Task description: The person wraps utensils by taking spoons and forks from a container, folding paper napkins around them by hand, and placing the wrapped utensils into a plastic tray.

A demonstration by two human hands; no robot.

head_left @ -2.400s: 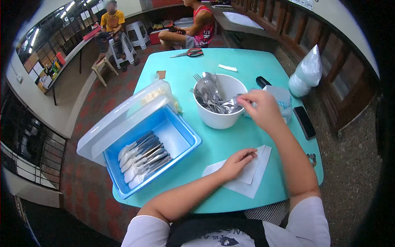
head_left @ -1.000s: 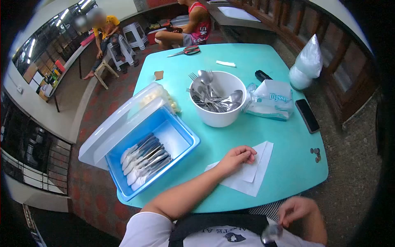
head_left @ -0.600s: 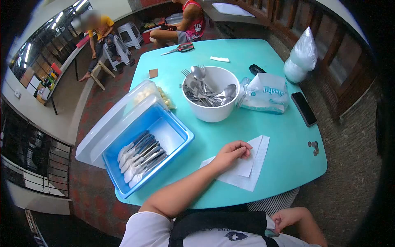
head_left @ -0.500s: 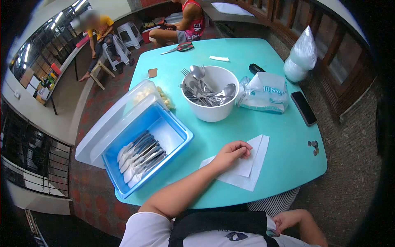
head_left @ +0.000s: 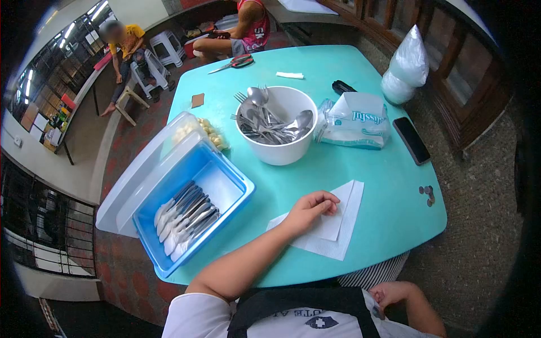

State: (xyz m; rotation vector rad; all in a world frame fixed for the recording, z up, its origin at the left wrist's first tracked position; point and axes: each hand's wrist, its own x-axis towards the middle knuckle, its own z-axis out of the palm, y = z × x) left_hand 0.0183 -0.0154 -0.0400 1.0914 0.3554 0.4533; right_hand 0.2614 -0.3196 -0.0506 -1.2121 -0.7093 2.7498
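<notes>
1. Napkin (head_left: 332,230): white, with overlapping layers; in the head view it lies flat on the turquoise table (head_left: 389,197), near the person's side.
2. Left hand (head_left: 313,212): rests on the napkin, fingers curled inward, thumb alongside the forefinger. Whether anything is pinched cannot be told.
3. Right hand (head_left: 389,294): positioned off the table's near edge, beside the white shirt (head_left: 279,325), fingers bent. Any contents are hidden; the state of the grip cannot be determined.
4. White bowl (head_left: 276,155): stands upright beyond the left hand. Spoons and forks (head_left: 273,125) lie jumbled inside; fork tines project past the rim.
5. Blue bin (head_left: 227,176): stands left of the napkin. Utensils (head_left: 183,218) with white-covered ends lie side by side inside. Translucent lid (head_left: 121,197) stands tilted along the bin's left side.
6. Tissue pack (head_left: 360,127): located just right of the bowl. Black phone (head_left: 411,141) lies farther right; coins (head_left: 429,195) lie near the table's right edge.
7. Scissors (head_left: 241,62): lie near the far edge.
</notes>
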